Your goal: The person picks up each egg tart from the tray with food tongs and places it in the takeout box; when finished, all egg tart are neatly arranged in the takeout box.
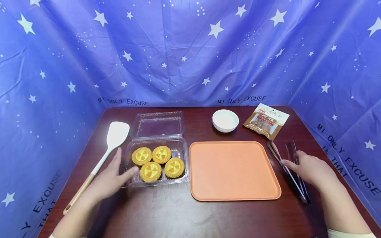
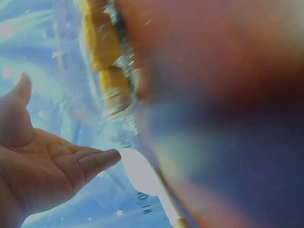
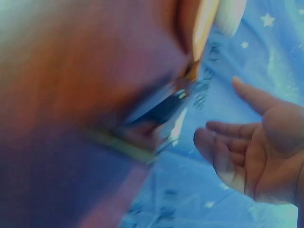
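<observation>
My left hand (image 1: 108, 180) is at the left side of a clear plastic clamshell box (image 1: 140, 181), fingers straight and thumb spread toward its edge; whether it touches cannot be told. In the open box sit several yellow egg tarts (image 1: 150, 171). The left wrist view shows that palm (image 2: 42, 166) bare, near the white spatula head (image 2: 140, 171). On the right, my right hand (image 1: 315, 168) hovers beside dark-handled metal tongs (image 1: 293, 175), thumb and fingers apart. In the right wrist view its fingers bend loosely around nothing, with the blurred tongs (image 3: 159, 111) a short way off.
An orange tray (image 1: 235, 172) lies between the box and the tongs. Behind it stand a white bowl (image 1: 225, 121) and a brown-and-white snack pouch (image 1: 266, 120). A white spatula with a wooden handle (image 1: 78, 195) lies far left. Blue starry cloth (image 1: 178, 49) surrounds the table.
</observation>
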The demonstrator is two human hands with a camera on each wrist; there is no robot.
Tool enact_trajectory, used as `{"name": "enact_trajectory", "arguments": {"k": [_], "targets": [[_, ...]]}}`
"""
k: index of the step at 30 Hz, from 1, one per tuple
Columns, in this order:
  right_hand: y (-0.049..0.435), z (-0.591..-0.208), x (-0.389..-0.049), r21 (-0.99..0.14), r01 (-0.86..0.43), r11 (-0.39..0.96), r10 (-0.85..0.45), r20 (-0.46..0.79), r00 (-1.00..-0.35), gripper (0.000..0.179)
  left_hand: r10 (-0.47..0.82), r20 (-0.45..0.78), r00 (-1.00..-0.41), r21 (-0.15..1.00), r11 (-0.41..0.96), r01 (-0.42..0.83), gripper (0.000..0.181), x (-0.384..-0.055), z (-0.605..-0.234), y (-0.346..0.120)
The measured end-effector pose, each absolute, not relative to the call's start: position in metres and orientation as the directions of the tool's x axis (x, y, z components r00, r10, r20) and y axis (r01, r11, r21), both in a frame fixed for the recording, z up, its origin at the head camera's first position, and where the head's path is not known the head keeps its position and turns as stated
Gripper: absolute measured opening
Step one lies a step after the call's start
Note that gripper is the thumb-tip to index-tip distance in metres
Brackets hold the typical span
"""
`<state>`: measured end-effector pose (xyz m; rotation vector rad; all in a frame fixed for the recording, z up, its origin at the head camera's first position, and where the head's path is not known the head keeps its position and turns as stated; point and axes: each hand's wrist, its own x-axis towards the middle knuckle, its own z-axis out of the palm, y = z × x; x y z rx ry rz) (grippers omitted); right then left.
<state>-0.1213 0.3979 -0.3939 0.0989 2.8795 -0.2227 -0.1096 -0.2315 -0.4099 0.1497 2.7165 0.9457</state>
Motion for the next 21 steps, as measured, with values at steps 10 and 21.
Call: {"name": "enact_trajectory", "arguments": {"k": [10,21], "targets": [[0.317,-0.379,-0.171,-0.763,-0.008,0.647,-0.322,-0.263,-0.910,0.046,0.267,-0.229,-0.936,0.916,0.386,-0.114,0.085,-0.153,-0.388,-0.254],[0.202,-0.409,-0.238,-0.958,0.270,0.098,-0.502,-0.282,-0.818,0.057,0.317,-0.307,-0.897,0.948,0.180,-0.261,0.102,-0.184,-0.402,-0.251]]}}
